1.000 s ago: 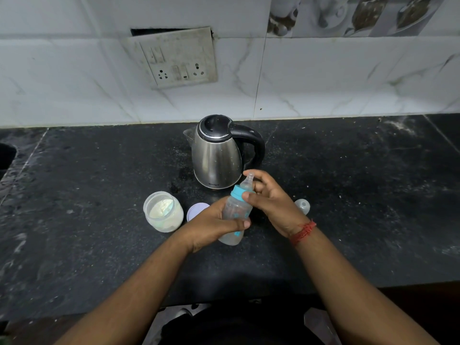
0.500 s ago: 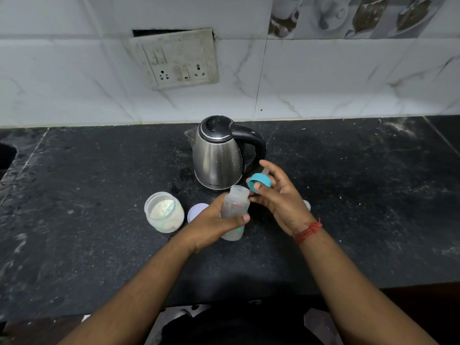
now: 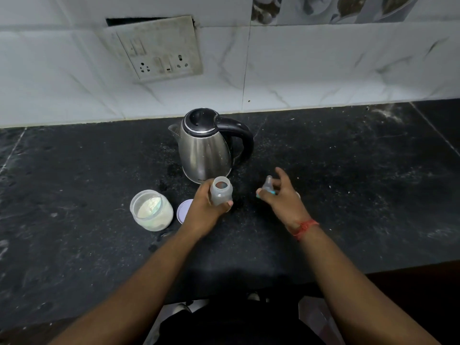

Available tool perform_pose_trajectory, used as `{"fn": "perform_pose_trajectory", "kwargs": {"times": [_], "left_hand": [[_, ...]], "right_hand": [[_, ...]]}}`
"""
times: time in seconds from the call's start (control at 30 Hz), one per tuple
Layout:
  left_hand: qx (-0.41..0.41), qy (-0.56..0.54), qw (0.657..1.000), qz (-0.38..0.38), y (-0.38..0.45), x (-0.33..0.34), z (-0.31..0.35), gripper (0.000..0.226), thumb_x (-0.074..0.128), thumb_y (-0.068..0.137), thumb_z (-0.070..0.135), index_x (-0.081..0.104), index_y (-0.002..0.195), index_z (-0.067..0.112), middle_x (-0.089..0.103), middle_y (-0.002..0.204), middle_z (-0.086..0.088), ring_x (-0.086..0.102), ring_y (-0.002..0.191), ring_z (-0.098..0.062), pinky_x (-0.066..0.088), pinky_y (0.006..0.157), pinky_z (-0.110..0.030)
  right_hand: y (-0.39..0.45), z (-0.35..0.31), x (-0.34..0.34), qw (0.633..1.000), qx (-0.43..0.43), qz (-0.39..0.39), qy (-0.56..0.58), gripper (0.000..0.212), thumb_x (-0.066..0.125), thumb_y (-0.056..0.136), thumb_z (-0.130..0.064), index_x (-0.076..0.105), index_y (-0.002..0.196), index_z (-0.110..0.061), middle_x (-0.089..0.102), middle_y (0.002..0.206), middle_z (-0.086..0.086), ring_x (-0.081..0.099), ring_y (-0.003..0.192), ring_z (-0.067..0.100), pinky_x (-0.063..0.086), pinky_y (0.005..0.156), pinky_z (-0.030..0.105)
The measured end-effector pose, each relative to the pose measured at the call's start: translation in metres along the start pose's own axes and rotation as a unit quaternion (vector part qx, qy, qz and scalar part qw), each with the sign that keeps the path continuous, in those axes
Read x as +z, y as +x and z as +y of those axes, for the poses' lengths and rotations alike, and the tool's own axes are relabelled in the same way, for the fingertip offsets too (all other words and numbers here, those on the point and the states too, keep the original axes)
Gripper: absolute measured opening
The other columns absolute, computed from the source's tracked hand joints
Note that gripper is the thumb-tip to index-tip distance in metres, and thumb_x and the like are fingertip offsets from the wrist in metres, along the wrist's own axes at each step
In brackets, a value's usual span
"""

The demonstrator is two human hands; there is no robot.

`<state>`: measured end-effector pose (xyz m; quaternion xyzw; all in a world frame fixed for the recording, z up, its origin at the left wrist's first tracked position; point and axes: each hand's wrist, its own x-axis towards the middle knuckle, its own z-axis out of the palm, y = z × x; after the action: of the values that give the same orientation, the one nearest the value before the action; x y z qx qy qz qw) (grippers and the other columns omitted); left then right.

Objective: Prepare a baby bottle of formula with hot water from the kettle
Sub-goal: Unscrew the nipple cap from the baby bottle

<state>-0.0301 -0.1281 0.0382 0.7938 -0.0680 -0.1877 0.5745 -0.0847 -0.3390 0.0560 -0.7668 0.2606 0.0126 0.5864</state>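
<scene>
Round clear plastic jar of pale formula powder: open, stood on black speckled stone counter; lilac lid beside.

Small translucent plastic baby bottle: uncapped, upright on counter before steel kettle; left hand wrapped mid-body. Judged light, rigid, tippy; best held at waist.

Teal-ringed silicone teat: soft, pinched in right hand fingers, near counter.

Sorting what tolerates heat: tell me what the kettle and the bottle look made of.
Kettle: brushed stainless steel body by its dull sheen, with a glossy black lid and handle, probably plastic. Bottle, held by the left hand: cloudy translucent plastic, apparently; its inside shows through.
</scene>
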Motion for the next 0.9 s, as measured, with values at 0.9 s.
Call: {"fn": "perform_pose_trajectory", "kwargs": {"times": [0.9], "left_hand": [[0.003, 0.067, 0.997, -0.033, 0.027, 0.027, -0.040, 0.057, 0.083, 0.084, 0.011, 0.052, 0.127, 0.031, 0.065, 0.117, 0.020, 0.060, 0.105, 0.013, 0.048, 0.098, -0.021]], "right_hand": [[0.019, 0.073, 0.034, 0.983, -0.045, 0.045, -0.172, 0.085, 0.080, 0.085, -0.010, 0.032, 0.155, -0.016, 0.049, 0.153, 0.003, 0.045, 0.142, 0.018, 0.034, 0.119, 0.030]]}}
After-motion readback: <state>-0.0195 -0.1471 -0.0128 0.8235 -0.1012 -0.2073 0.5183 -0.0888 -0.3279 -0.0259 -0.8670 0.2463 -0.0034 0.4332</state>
